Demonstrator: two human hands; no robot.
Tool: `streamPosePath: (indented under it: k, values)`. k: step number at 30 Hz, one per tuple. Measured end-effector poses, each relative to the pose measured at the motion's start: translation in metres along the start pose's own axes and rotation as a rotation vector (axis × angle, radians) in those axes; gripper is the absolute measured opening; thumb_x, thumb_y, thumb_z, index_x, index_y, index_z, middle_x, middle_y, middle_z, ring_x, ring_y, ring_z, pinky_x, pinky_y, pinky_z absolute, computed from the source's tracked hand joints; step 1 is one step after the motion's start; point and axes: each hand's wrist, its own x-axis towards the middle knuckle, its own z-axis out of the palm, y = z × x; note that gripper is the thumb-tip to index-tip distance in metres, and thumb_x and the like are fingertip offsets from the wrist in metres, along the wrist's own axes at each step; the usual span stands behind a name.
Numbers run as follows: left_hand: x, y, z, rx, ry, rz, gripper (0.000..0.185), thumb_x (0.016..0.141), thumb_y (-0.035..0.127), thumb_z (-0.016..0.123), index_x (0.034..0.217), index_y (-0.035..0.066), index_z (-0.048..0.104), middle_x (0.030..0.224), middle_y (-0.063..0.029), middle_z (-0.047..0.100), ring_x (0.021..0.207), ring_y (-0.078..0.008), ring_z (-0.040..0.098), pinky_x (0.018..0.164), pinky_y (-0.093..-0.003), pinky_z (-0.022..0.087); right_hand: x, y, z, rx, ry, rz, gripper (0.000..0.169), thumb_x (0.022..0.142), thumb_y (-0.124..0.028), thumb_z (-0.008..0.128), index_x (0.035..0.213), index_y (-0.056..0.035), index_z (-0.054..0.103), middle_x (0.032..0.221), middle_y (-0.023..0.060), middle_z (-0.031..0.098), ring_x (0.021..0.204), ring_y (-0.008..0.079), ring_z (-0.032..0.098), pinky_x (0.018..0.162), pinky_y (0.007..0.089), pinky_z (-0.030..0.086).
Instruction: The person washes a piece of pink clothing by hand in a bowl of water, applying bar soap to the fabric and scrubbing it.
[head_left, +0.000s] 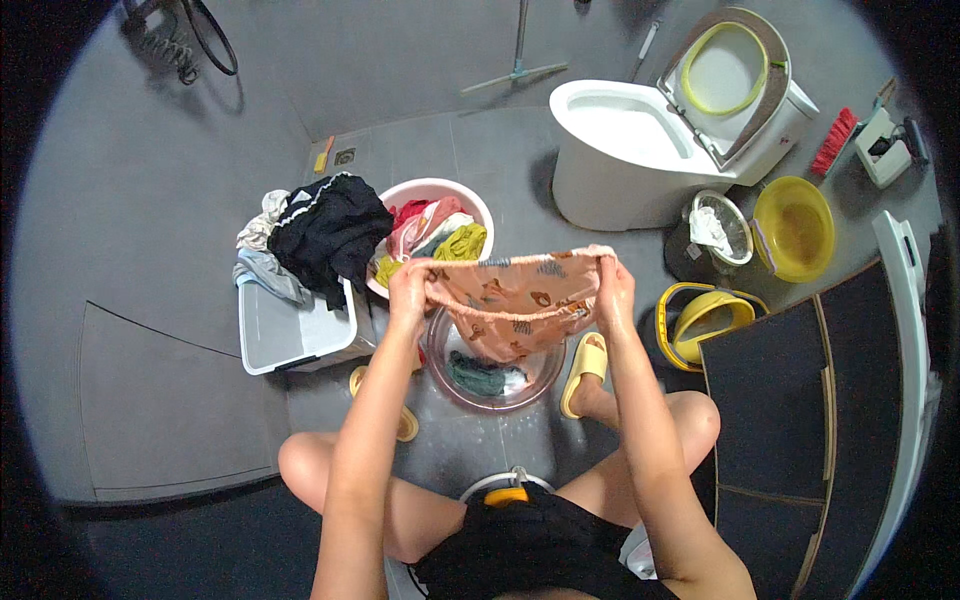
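A peach garment (517, 292) with an elastic waistband and printed animal figures is stretched wide between my two hands. My left hand (410, 289) grips one end of the waistband, and my right hand (613, 281) grips the other. The garment's lower part hangs over a clear round basin (442, 379) on the floor between my feet. Inside that basin lies a dark green and white cloth (484, 375), partly hidden by the garment. Just beyond my left hand stands a pink-white basin (480, 199) heaped with red, pink, white and yellow-green clothes (435, 229).
At left, a grey-white hamper (281, 341) has black and light clothes (330, 225) draped over its far rim. A toilet (622, 165) stands at the far right, with a waste bin (720, 225), a yellow basin (799, 225) and a yellow bucket (664, 322) nearby. A dark cabinet (772, 405) borders the right side.
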Motion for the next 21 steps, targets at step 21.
streamPosePath:
  k: [21]
  values:
    - [-0.112, -0.194, -0.035, 1.014, -0.202, -0.368, 0.03, 0.066, 0.03, 0.071, 0.072, 0.002, 0.06, 0.074, -0.0155, 0.063, 0.07, -0.0296, 0.062, 0.066, -0.0403, 0.047, -0.111, 0.186, -0.04, -0.868, -0.502, 0.18, 0.021, 0.082, -0.018, 0.053, 0.089, -0.0003, 0.062, 0.069, 0.0044, 0.063, 0.066, 0.0115, 0.059, 0.059, 0.0253, 0.046]
